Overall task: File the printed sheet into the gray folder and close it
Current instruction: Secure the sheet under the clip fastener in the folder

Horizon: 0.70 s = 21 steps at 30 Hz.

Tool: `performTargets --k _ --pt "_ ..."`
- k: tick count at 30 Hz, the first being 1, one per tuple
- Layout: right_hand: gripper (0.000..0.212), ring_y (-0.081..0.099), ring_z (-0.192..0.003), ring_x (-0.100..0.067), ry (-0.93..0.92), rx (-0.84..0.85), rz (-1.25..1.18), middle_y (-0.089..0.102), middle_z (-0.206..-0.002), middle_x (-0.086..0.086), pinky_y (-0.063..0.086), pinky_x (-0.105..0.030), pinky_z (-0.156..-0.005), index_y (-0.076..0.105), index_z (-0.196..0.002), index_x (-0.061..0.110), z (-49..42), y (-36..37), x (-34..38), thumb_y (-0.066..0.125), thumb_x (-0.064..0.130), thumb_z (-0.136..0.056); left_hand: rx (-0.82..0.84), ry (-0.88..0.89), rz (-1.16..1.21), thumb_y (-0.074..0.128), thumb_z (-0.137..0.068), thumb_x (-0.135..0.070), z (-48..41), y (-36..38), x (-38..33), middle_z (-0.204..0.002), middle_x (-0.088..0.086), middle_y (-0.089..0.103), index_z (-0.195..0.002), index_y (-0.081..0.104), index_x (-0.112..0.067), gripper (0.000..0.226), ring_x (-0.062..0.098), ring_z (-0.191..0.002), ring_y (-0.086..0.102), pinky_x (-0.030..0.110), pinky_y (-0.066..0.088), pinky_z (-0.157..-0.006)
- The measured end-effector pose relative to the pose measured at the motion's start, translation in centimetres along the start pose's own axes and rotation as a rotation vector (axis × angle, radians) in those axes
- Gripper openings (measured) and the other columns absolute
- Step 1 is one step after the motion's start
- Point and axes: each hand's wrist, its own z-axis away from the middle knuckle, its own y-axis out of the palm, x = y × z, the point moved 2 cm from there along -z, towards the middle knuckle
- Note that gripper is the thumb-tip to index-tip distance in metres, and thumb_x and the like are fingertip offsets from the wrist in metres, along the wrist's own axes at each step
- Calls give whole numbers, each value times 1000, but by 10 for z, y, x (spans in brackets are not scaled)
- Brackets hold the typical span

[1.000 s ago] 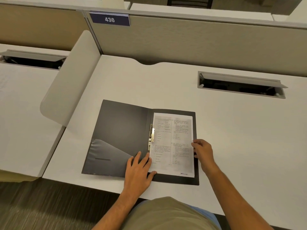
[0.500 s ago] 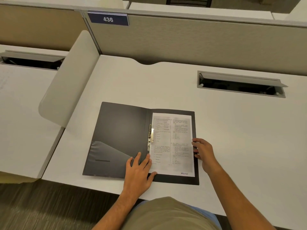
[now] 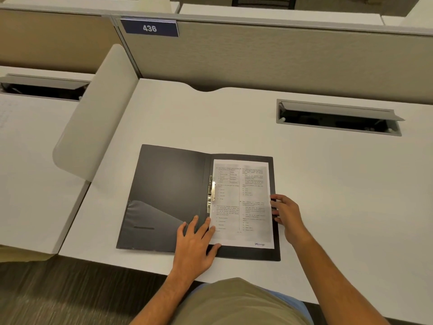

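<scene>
Left hand (image 3: 195,240) flat, fingers spread, pressing folder's inner spine and sheet's lower left corner. Right hand (image 3: 286,214) at sheet's right edge, fingers curled loosely against it; actual pinch: cannot tell. Printed sheet (image 3: 242,202) lies on right half of gray folder (image 3: 168,184), open on white desk (image 3: 328,184). Metal clip (image 3: 211,193) at sheet's left margin. Farther: cable slot (image 3: 337,118), partition sign (image 3: 149,28) reading 436.

A white desk (image 3: 234,118) is filling the view, a beige partition (image 3: 281,59) rising behind it. Upon that partition a blue 436 plate (image 3: 149,28) is showing; a cable hatch (image 3: 337,118) is gaping below it.
</scene>
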Motion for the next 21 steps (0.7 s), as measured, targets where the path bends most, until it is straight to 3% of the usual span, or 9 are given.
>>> performTargets --k 5,8,10,13,16,18,21 --pt "19 65 -99 -24 0 4 -16 72 -116 -5 52 -38 -84 69 -124 18 2 -2 0 60 17 -108 -84 4 54 64 -97 -58 -1 -6 3 -150 1 68 -137 74 -23 54 36 -140 61 62 48 -115" --pt "19 67 -99 -24 -3 5 -25 72 -116 -5 52 -35 -80 68 -125 18 3 0 1 60 18 -108 -201 -5 172 65 -100 -50 -10 -21 10 -147 3 70 -138 71 -21 49 27 -133 67 49 54 -109" --pt "19 68 -99 -24 2 1 -33 73 -115 -5 52 -34 -78 68 -125 18 4 -1 1 60 19 -108 -267 -52 276 66 -101 -42 -24 -37 17 -141 3 73 -138 70 -20 43 21 -122 71 40 62 -100" --pt "19 68 -101 -25 0 2 -37 73 -115 -4 53 -32 -76 68 -125 18 6 -1 1 61 20 -108 -316 -193 455 69 -102 -20 -60 -63 25 -131 6 76 -141 67 -16 40 23 -111 74 44 65 -93" --pt "19 68 -100 -24 -3 7 -42 73 -116 -5 53 -30 -73 68 -125 17 8 -1 1 61 20 -108 -230 -314 642 60 -106 -9 -109 -88 32 -134 8 73 -148 63 -16 43 20 -113 69 38 59 -99" --pt "20 68 -100 -25 -2 12 -45 74 -117 -6 53 -32 -75 69 -125 17 8 -2 1 61 20 -108 -101 -328 728 57 -108 -7 -137 -100 35 -143 9 70 -152 60 -15 45 24 -128 67 37 53 -111" --pt "21 67 -100 -23 -3 16 -49 74 -117 -7 53 -31 -75 70 -127 17 9 -3 2 60 19 -108 8 -310 757 60 -107 -7 -161 -108 37 -142 10 72 -151 61 -12 44 25 -131 66 39 50 -116"
